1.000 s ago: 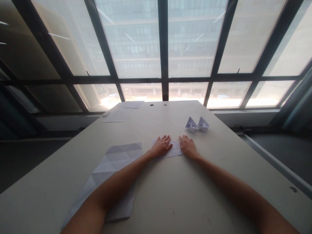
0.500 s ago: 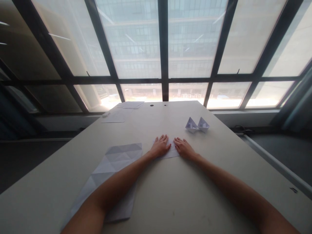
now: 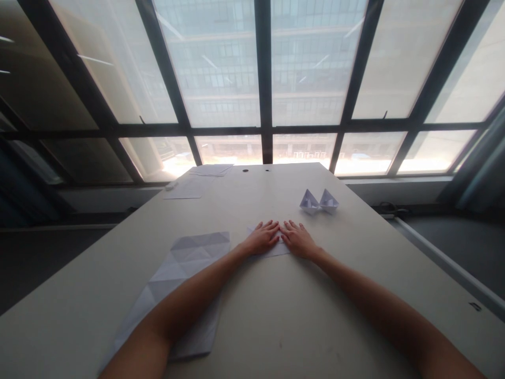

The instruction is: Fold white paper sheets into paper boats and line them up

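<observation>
A small folded piece of white paper (image 3: pixel 275 251) lies flat on the white table, mostly covered by my hands. My left hand (image 3: pixel 262 238) rests on its left part, palm down with fingers stretched out. On the right part lies my right hand (image 3: pixel 298 239), also flat with its fingers extended. The fingertips of both hands meet or nearly meet over the middle of the paper. Beyond my right hand stand two folded paper shapes (image 3: pixel 310 202) with pointed tops, side by side. Beneath my left forearm is a large creased sheet of paper (image 3: pixel 193 263).
Flat white sheets (image 3: pixel 211 169) lie at the far left of the table (image 3: pixel 252 200), with another sheet (image 3: pixel 184 188) nearer. A small dark object (image 3: pixel 475 306) is by the right edge. Large windows (image 3: pixel 224 63) rise behind the table's far end.
My left hand has slid slightly right toward my right hand, closing the gap between them over the paper. The paper shapes have stayed in place.
</observation>
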`<state>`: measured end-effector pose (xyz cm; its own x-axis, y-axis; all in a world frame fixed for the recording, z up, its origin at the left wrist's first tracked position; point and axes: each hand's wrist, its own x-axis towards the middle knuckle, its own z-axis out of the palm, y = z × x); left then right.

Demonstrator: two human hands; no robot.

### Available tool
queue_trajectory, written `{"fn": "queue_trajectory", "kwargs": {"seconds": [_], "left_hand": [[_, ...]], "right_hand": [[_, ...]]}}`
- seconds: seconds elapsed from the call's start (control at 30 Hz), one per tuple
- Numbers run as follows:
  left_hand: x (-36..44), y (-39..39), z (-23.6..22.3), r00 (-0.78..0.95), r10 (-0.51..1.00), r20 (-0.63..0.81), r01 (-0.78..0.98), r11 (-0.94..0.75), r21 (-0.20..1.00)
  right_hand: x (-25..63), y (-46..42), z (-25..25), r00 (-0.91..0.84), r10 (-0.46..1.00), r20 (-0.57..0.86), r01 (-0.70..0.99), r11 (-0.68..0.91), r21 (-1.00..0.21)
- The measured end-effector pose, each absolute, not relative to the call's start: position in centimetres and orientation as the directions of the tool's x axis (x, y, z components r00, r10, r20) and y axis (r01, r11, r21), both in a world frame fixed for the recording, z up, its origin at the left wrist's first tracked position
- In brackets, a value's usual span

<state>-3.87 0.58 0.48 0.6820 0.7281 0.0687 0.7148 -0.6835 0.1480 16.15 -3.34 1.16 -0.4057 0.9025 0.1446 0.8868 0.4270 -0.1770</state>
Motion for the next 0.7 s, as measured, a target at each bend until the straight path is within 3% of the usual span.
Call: {"fn": "queue_trajectory", "kwargs": {"seconds": [0.33, 0.7], "left_hand": [[-3.86, 0.48, 0.59, 0.68, 0.731, 0.055, 0.72, -0.68, 0.138], [-3.88, 0.6, 0.68, 0.692, 0.72, 0.049, 0.71, -0.691, 0.135]], "right_hand": [[16.04, -3.57, 1.49, -0.394, 0.88, 0.266, 0.905, 0.422, -0.057], [16.8, -2.82, 0.63, -0.33, 0.911, 0.249, 0.884, 0.39, -0.256]]}}
